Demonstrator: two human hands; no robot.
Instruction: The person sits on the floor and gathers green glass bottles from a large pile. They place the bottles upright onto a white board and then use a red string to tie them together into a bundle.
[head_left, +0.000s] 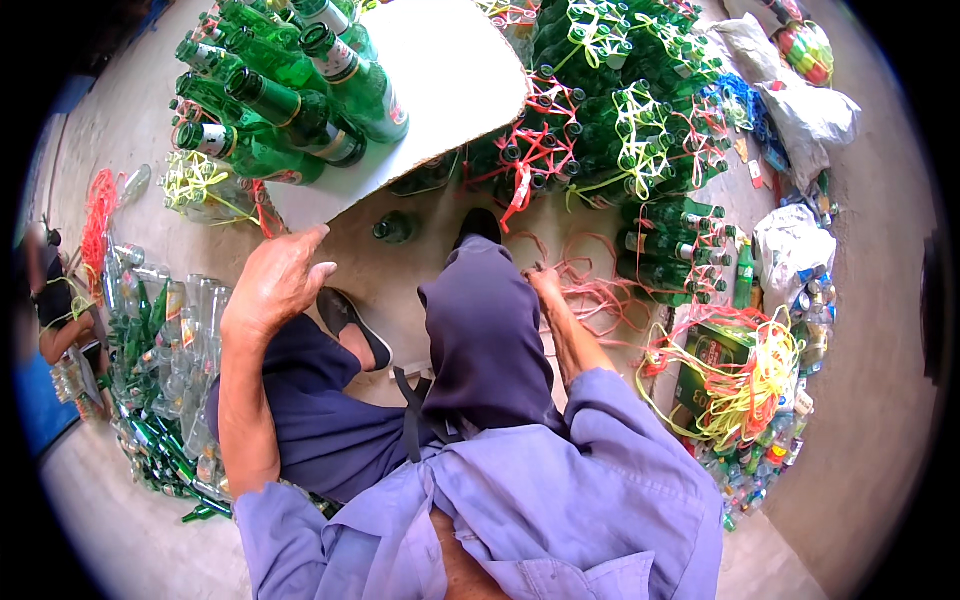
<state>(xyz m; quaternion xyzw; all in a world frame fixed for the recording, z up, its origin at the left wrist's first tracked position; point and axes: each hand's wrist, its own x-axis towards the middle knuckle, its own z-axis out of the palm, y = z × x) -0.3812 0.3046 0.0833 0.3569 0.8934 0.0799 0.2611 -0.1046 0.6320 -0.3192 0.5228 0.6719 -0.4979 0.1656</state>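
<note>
My left hand (pixel 273 282) is raised with fingers stretched and the thumb apart, holding nothing, just below the near edge of a white board (pixel 455 75). On that board several green glass bottles (pixel 290 115) stand in a tight cluster. Beside my right knee, my right hand (pixel 543 285) is low with its fingers curled in; what they grip, if anything, is too small to make out. Loose pink-red twine (pixel 590 285) lies on the floor right next to it. One green bottle (pixel 394 227) is on the floor under the board's edge.
Green bottle bundles (pixel 640 140) bound with yellow and red twine fill the far right. Bound bottles (pixel 672 245) lie nearer. A yellow-orange twine heap (pixel 745 385) covers a box at right. Loose bottles (pixel 165 350) pile up at left, below red twine (pixel 100 225).
</note>
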